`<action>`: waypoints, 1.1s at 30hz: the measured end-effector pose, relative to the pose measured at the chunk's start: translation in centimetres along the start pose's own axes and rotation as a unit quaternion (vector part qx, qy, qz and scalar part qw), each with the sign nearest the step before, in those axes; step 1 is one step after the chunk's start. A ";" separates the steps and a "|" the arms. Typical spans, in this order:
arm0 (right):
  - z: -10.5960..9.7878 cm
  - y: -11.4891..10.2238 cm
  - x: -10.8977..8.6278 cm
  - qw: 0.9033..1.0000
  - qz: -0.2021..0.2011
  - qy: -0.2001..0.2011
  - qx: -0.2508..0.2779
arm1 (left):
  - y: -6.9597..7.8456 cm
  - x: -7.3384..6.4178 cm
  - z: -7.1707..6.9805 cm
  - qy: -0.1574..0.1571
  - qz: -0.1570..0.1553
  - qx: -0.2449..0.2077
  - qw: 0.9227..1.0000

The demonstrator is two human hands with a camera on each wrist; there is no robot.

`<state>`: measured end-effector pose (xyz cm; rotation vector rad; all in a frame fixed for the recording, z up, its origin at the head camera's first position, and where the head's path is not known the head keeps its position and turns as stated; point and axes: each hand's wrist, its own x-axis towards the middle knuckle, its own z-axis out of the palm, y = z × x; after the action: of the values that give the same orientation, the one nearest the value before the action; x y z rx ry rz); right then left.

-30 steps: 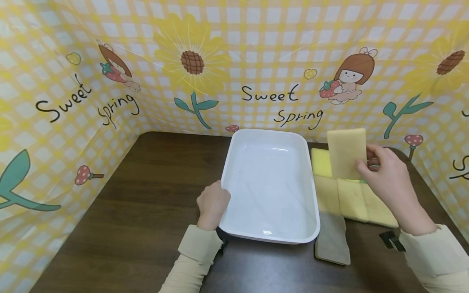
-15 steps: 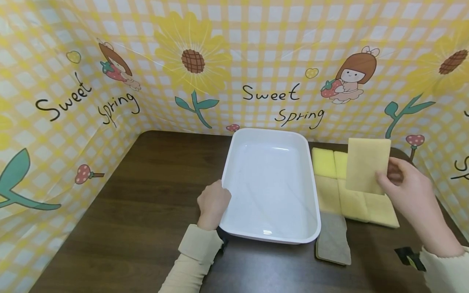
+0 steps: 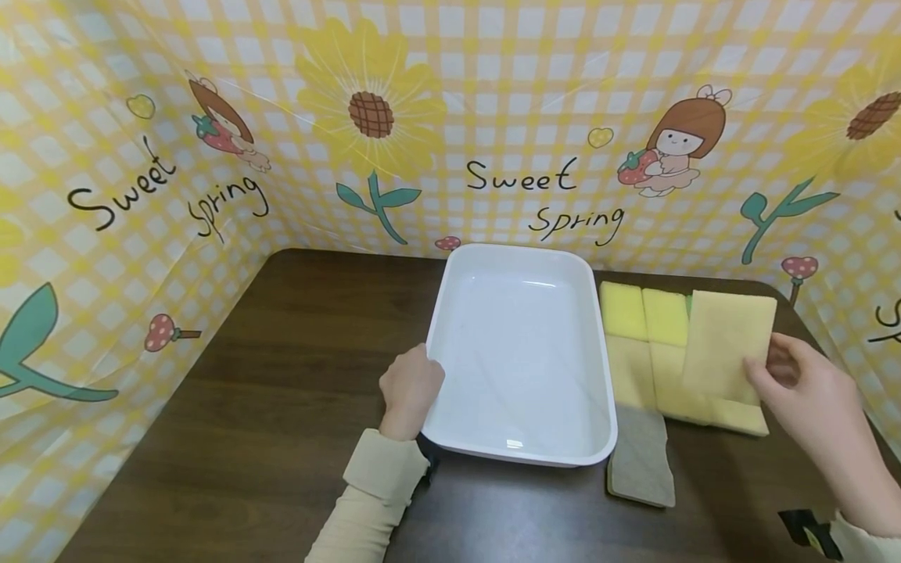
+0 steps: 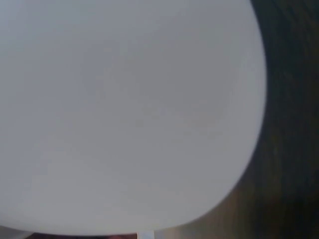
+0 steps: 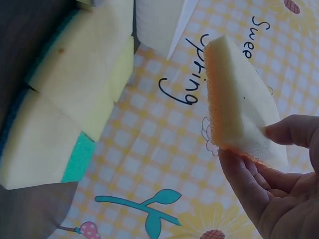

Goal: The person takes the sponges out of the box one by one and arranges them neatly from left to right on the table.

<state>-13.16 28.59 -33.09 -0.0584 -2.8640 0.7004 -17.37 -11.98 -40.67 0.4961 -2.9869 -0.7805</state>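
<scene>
My right hand (image 3: 816, 399) pinches a cream scouring sponge (image 3: 728, 344) by its right edge, thumb on the near face. In the right wrist view, the held sponge (image 5: 244, 104) has an orange layer on its other side. It is raised in front of two rows of sponges, covering part of them. Cream sponges (image 3: 629, 371) lie in the nearer row, yellow sponges (image 3: 622, 311) behind. My left hand (image 3: 411, 387) grips the left rim of a white rectangular tray (image 3: 521, 352), fingers curled at the edge. Only blurred tray wall (image 4: 124, 109) fills most of the left wrist view.
A grey wavy-edged sponge (image 3: 639, 457) lies by the tray's near right corner. A green piece (image 5: 79, 157) shows at the end of the sponge rows. The dark wooden table (image 3: 303, 375) meets a yellow checked cloth (image 3: 521, 94) at the back and sides.
My right hand has moved right and lower with the sponge, uncovering more of the yellow sponges. My left hand and the tray have stayed in place.
</scene>
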 end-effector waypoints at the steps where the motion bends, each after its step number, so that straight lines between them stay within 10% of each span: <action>1: 0.0 0.1 -0.1 1.000 0.000 -0.002 -0.001 | 0.0 0.0 0.0 0.000 0.000 -0.001 1.000; 33: 1.5 3.9 -3.4 0.994 0.071 -0.078 -0.017 | -0.1 0.1 0.1 -0.003 0.001 -0.006 1.000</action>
<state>-10.17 31.07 -36.80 -0.2233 -3.0448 0.7112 -17.46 -12.03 -40.76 0.4904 -2.9865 -0.8000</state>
